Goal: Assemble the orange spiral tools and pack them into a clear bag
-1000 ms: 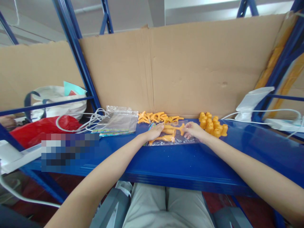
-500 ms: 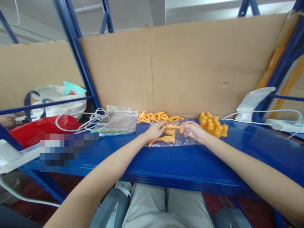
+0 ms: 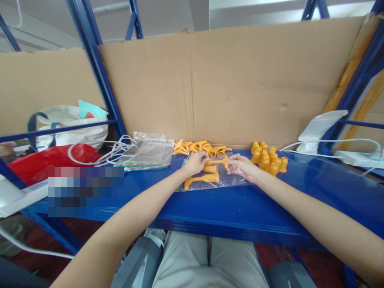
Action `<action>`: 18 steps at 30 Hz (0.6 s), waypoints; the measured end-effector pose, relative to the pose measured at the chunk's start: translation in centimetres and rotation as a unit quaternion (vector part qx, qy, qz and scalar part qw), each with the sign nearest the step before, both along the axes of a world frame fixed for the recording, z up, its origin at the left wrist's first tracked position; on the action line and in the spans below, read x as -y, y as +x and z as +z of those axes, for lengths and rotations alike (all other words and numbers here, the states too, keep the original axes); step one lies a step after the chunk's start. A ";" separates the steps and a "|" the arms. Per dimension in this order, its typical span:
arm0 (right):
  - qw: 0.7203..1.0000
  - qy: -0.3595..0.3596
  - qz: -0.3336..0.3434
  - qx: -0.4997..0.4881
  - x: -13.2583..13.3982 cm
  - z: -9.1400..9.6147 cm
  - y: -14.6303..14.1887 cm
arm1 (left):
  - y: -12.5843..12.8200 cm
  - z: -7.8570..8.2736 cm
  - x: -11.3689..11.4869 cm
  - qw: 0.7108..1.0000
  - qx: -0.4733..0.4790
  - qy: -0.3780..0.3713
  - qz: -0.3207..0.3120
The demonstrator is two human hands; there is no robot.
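A clear plastic bag [image 3: 232, 180] lies on the blue shelf, with several orange plastic pieces [image 3: 207, 179] in or on it; I cannot tell which. My left hand [image 3: 195, 164] is closed at the bag's upper left, fingertips beside the end of one orange piece. At the bag's right part my right hand [image 3: 242, 167] pinches the thin film, its fingertips close to the forked end of that same orange piece [image 3: 222, 161]. The fingers partly cover what they grip. Behind my left hand are more orange forked pieces [image 3: 199, 147] in a pile.
Orange hollow boot-shaped pieces [image 3: 270, 159] stand grouped on the right. A stack of clear bags [image 3: 153, 152] lies left, beside white cables [image 3: 117, 150] and a red bag [image 3: 60, 160]. A cardboard wall [image 3: 240, 88] closes the back; the blue shelf's edge [image 3: 210, 226] runs in front.
The bag and orange pieces have shifted slightly left and toward me. My right hand has moved a little left, and its fingers no longer cover the orange piece's forked end.
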State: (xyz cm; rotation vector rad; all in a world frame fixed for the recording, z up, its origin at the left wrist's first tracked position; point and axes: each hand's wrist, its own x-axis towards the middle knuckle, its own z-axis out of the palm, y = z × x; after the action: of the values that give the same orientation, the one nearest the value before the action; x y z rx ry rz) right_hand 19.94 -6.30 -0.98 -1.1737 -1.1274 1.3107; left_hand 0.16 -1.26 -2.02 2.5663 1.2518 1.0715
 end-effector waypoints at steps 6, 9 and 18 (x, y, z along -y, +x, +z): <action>1.000 0.002 -0.001 -0.008 0.3 0.1 -0.3 | 0.1 0.0 0.0 1.000 0.015 0.007 -0.002; 0.999 0.017 0.006 -0.032 0.2 0.1 -0.3 | 0.0 -0.1 -0.1 0.999 0.031 0.013 -0.010; 0.999 0.022 0.031 -0.005 -0.5 -1.1 0.3 | -0.1 -0.5 -0.7 0.997 0.009 0.041 -0.058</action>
State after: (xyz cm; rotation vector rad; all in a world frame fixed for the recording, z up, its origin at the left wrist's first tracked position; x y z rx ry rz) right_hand 20.22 -5.77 -2.05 -1.1061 -1.1874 1.3303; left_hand 0.10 -0.53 -2.56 2.6451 1.0624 1.1437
